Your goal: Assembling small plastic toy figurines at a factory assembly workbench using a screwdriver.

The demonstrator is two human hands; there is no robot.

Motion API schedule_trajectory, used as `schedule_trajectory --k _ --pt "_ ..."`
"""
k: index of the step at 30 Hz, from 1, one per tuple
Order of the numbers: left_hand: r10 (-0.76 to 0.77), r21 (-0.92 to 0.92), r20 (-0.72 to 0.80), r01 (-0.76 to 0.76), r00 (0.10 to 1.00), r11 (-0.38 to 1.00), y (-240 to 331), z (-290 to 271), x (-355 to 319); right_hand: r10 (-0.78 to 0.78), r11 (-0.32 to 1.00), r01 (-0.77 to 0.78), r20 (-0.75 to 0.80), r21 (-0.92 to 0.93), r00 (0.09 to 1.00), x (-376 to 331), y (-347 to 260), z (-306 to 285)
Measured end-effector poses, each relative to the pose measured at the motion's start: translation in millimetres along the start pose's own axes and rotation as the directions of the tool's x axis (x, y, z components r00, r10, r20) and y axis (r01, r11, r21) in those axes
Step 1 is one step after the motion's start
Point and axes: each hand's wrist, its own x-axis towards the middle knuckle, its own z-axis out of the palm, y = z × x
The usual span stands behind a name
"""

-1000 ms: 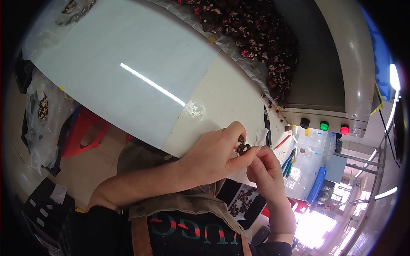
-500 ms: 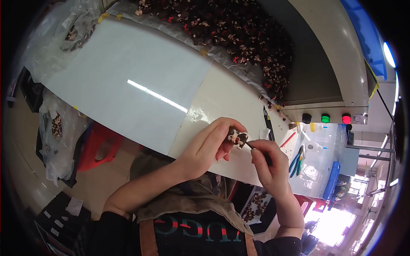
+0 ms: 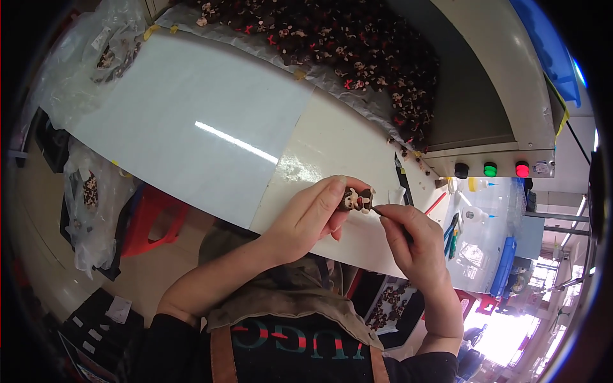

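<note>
Left hand [image 3: 306, 217] pinches small brown figurine [image 3: 355, 200] above white table [image 3: 191, 121], steadying it. Right hand [image 3: 408, 239] closed on thin tool [image 3: 383, 211], tip at figurine's near side.

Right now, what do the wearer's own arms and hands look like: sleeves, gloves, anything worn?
Both hands are bare: no gloves, and no rings or watch visible on the left hand or the right hand. Dark sleeves are pushed up, leaving the forearms uncovered. A brownish apron with brown straps lies over a dark top.
</note>
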Motion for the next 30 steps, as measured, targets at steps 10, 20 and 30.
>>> schedule_trajectory --k 10,20,30 --pt "0.028 0.014 -0.032 -0.028 0.999 1.000 -3 3 -4 -0.004 0.999 0.005 0.010 -0.040 1.000 0 -5 -1" --pt "0.113 0.121 -0.062 -0.105 0.992 0.987 -5 0 -10 -0.071 0.991 0.072 0.010 -0.116 0.997 -3 -1 8" --pt "0.140 0.157 -0.088 -0.125 0.986 0.980 -8 1 -12 -0.068 0.997 0.069 -0.041 0.028 0.997 -8 13 26"
